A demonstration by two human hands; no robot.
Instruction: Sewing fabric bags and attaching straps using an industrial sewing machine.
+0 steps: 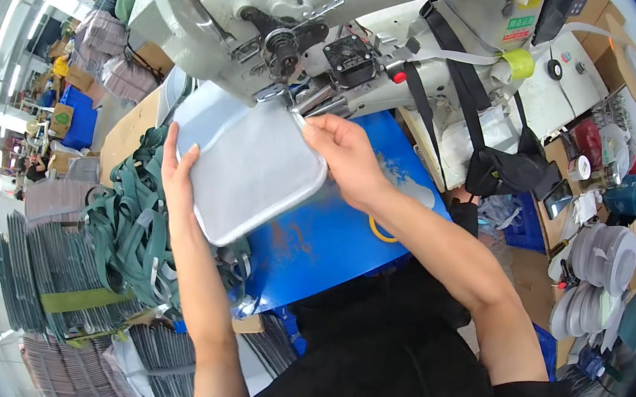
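Observation:
A pale grey mesh fabric panel [257,170] with rounded corners and a white bound edge lies at the head of a large sewing machine [294,15]. Its far edge reaches under the needle area [274,95], where the machine parts partly hide it. My left hand [181,168] grips the panel's left edge, thumb on top. With thumb and fingers closed, my right hand [343,158] pinches the right edge close to the machine's metal binding guide [322,103]. White tape [465,58] runs in from the right toward the machine.
Beneath the panel is a blue work surface [313,238] with a yellow ring [383,229]. Green straps [131,214] heap at the left, above stacked dark panels [44,263]. At right hang a black pouch [506,171] and straps; rolls of white tape [603,256] stand beyond.

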